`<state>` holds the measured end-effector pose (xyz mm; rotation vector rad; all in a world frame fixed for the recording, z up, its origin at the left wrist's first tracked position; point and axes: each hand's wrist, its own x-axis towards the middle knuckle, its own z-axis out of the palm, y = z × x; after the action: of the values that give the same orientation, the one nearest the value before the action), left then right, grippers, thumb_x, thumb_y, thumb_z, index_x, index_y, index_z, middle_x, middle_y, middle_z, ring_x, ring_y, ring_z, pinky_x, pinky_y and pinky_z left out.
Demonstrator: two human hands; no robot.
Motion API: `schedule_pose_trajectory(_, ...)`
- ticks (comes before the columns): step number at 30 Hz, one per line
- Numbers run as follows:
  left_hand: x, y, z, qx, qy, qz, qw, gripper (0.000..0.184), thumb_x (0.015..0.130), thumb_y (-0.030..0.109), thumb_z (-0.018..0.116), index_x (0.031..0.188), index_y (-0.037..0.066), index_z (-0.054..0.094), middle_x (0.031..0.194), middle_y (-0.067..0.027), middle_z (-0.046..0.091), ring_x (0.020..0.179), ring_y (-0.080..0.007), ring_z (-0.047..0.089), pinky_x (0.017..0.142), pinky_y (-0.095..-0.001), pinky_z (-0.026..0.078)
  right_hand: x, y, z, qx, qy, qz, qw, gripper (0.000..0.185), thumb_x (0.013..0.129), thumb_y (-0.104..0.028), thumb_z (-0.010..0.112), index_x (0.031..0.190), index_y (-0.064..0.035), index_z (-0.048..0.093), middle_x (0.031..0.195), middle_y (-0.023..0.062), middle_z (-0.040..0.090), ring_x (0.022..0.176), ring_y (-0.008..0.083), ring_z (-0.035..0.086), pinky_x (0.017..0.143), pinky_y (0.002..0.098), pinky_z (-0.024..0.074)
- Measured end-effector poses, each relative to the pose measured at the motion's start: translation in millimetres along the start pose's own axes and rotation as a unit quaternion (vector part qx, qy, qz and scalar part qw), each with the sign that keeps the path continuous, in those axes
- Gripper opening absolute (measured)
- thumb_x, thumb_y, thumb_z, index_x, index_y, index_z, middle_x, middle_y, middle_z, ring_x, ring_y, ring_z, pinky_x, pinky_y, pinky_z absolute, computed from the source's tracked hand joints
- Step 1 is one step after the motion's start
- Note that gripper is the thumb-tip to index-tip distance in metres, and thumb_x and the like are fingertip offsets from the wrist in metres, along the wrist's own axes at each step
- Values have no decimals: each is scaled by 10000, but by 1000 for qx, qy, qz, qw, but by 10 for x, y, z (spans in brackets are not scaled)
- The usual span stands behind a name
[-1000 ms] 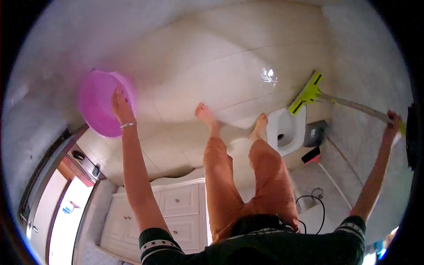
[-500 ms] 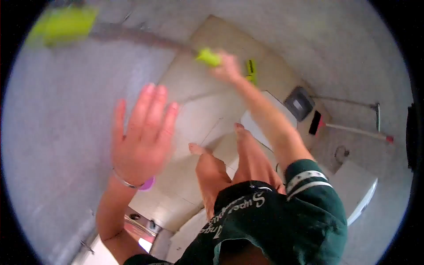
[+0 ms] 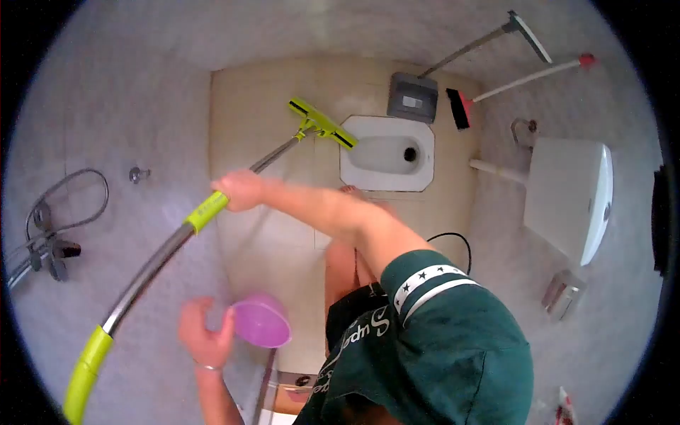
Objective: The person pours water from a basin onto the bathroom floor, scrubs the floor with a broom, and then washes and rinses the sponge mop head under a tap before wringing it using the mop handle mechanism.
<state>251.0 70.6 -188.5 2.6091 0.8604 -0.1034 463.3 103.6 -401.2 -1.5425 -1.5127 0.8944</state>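
Observation:
My right hand is closed around the pole of a mop, just above its middle lime-green grip. The mop slants from the lower left, where its green end grip is, to its long lime-green head on the floor. That head rests at the left edge of a white squat toilet. My left hand is off the pole, thumb apart and fingers partly bent, with nothing seen in it. Just right of it in view is a purple basin, which the thumb overlaps.
A grey dustpan and a red-and-black broom lean at the far right wall. A white cistern hangs on the right wall. A shower hose and tap are on the left. A black hose lies near my legs.
The mop has swung from raised at the upper left down to the floor beside the toilet. My right hand stays on it; my left hand has lowered toward the basin. The view has shifted.

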Motion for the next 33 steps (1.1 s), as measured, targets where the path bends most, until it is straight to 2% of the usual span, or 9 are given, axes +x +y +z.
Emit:
schedule_pose_trajectory(1, 59, -16, -30, -112, 7, -157, 981, 449, 667, 109, 595, 1103, 55, 500, 1012, -100, 550, 917, -246, 526, 800, -365, 409, 47, 31, -183, -10, -3, -12, 1000, 170, 613, -125, 557, 775, -78, 546, 731, 141, 584, 730, 335, 565, 623, 426, 453)
schedule_pose_trajectory(5, 873, -312, -506, -346, 172, 37, 921, 712, 733, 233, 593, 1311, 43, 222, 1302, -147, 340, 1207, -279, 329, 1003, -394, 246, 340, -118, -877, -34, -3, -33, 999, 245, 594, -121, 552, 832, -74, 586, 789, 149, 604, 778, 322, 571, 665, 404, 458)
schedule_pose_trajectory(10, 2094, 117, -840, -479, 151, 254, 826, 581, 784, 285, 552, 1268, 55, 327, 1272, -160, 375, 1216, -317, 304, 1027, -451, 181, 445, -217, -1257, 10, -13, -15, 1000, 223, 586, -133, 578, 793, -55, 546, 696, 134, 582, 698, 317, 565, 626, 403, 443)
schedule_pose_trajectory(15, 2664, 444, -421, -709, -29, 262, 654, 244, 817, 262, 550, 697, 58, 488, 708, -71, 503, 675, -190, 525, 683, -323, 414, -133, 113, -1370, -106, 68, 102, 987, 465, 619, -217, 635, 1036, -78, 484, 929, 148, 550, 910, 288, 518, 767, 386, 423)
schedule_pose_trajectory(19, 3272, 1506, -544, -670, 220, 115, 699, 308, 766, 198, 610, 568, 90, 401, 507, -23, 396, 409, -128, 370, 427, -259, 336, -1366, 343, -2278, -194, -6, 137, 971, 571, 718, -353, 576, 1193, -83, 413, 1106, 163, 474, 1040, 299, 450, 875, 392, 378)
schedule_pose_trajectory(25, 3997, 1390, -697, -656, 329, 94, 672, 319, 745, 191, 629, 544, 89, 404, 487, -30, 385, 395, -124, 358, 400, -258, 337, -3652, 1491, -4118, -416, -9, 440, 795, 305, 706, -134, 561, 1006, -75, 552, 909, 177, 585, 839, 351, 550, 700, 417, 447)
schedule_pose_trajectory(27, 4204, 1354, -569, -636, 356, 78, 680, 302, 744, 184, 628, 550, 80, 422, 494, -36, 403, 404, -133, 382, 410, -265, 357, -4634, 2272, -4658, -454, 60, 362, 812, 424, 650, -86, 579, 1067, -72, 507, 1127, 175, 480, 1068, 316, 436, 851, 381, 398)
schedule_pose_trajectory(29, 4435, 1345, -441, -615, 369, 59, 694, 285, 743, 177, 627, 556, 71, 440, 502, -43, 422, 412, -141, 407, 419, -271, 378, -4492, 1763, -4888, -483, -70, 558, 671, 469, 684, -104, 596, 1137, -118, 477, 1157, 114, 473, 1146, 248, 396, 922, 369, 360)
schedule_pose_trajectory(33, 5149, 1720, -456, -441, 469, -127, 755, 323, 688, 243, 692, 745, -23, 518, 663, -67, 539, 560, -174, 530, 561, -297, 450, -5047, 2418, -5593, -596, -105, 502, 618, 530, 686, -103, 594, 1190, -119, 430, 1262, 95, 385, 1200, 253, 320, 966, 402, 304)
